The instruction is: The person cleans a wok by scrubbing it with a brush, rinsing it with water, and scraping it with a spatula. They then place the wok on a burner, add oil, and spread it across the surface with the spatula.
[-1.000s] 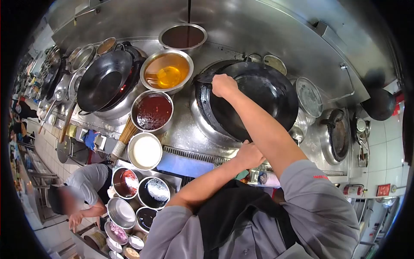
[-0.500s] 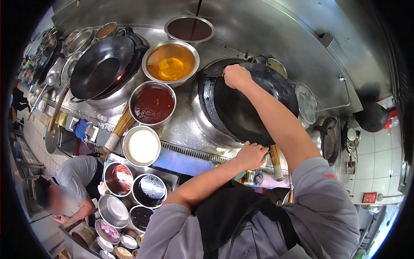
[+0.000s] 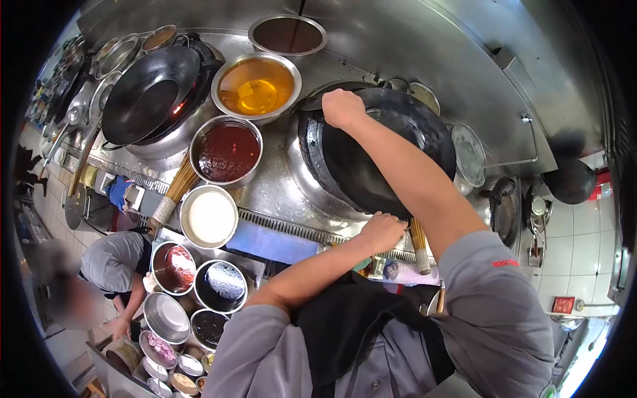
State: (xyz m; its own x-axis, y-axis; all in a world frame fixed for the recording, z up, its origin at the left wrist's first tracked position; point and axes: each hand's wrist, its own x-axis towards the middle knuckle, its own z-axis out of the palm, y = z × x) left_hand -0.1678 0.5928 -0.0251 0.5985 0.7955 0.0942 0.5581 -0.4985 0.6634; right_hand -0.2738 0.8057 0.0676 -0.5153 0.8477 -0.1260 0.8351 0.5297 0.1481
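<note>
In the head view, we see the large black wok point(image 3: 358, 167) between our two hands, its near rim right at the fingers of our left hand point(image 3: 383, 232) and its far left edge under the fist of our right hand point(image 3: 343, 109). Its bare loop handle point(image 3: 397, 81) stands beyond the right fist, and our right forearm crosses the mouth, hiding part of the inside. Left of the right fingers we find a steel bowl of amber oil point(image 3: 257, 87), with a bowl of dark liquid point(image 3: 288, 36) behind it. Farther left of the left fingers are a pot of red sauce point(image 3: 227, 154) and a bowl of white liquid point(image 3: 210, 216). A bamboo brush point(image 3: 420, 249) stands just right of the left fingers; a round strainer point(image 3: 469, 154) lies past the wok. Our left fingers are folded closed, gripping the wok at its near rim. Our right fingers are curled tight into a fist; we cannot tell what it encloses.
</note>
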